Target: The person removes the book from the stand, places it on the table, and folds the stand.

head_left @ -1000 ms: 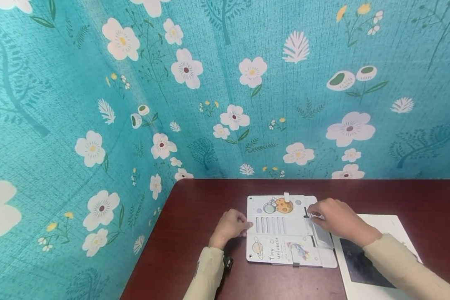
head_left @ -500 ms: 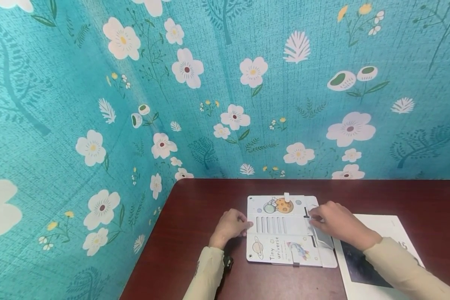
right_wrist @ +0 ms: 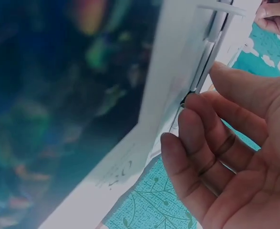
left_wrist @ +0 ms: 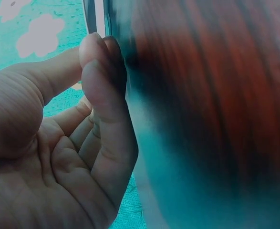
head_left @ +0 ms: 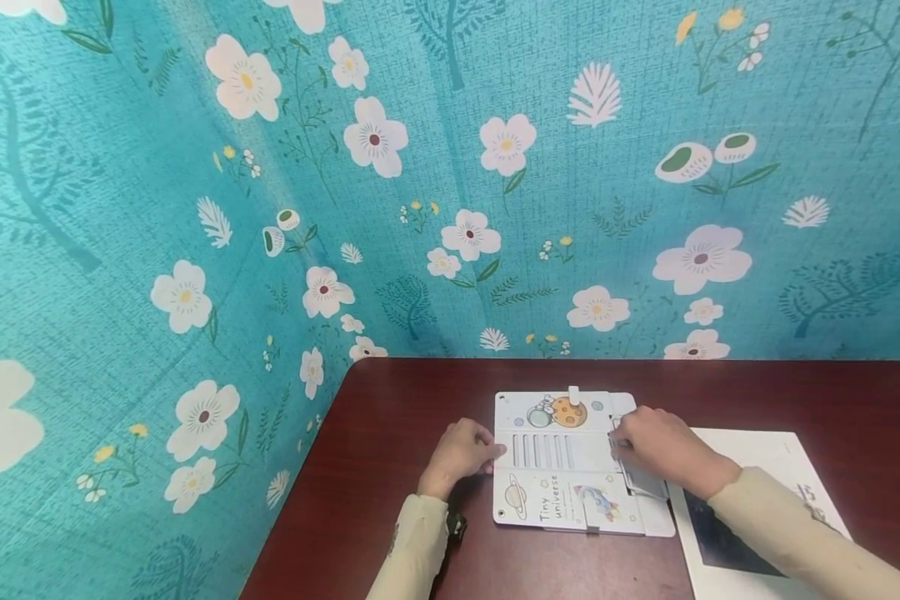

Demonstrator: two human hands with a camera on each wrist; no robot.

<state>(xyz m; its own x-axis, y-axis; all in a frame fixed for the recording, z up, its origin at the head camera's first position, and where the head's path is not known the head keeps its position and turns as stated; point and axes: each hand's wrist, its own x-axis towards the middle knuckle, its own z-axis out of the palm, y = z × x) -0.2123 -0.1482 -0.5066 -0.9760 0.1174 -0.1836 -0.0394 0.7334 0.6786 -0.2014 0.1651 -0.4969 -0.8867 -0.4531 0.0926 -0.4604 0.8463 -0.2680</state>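
Note:
A white book stand [head_left: 592, 450], printed with a planet, an astronaut and "Tiny universe", lies flat on the table. My left hand [head_left: 461, 454] pinches its left edge between thumb and fingers. In the left wrist view that edge [left_wrist: 100, 19] meets the fingertips. Over the right part of the stand, my right hand [head_left: 660, 442] pinches a grey, wire-edged flap [head_left: 648, 485] near dark slots. The right wrist view shows thumb and fingertips at a narrow rail [right_wrist: 209, 59]; the fingers hide part of it.
A white box [head_left: 765, 446] with a dark picture lies to the right, under the right forearm. The dark red table [head_left: 420, 387] meets a teal floral cloth [head_left: 420, 167] at the back and left.
My right hand has shifted a little left with the flap, whose wire edge now lies over the slots. The left hand and the stand stay put.

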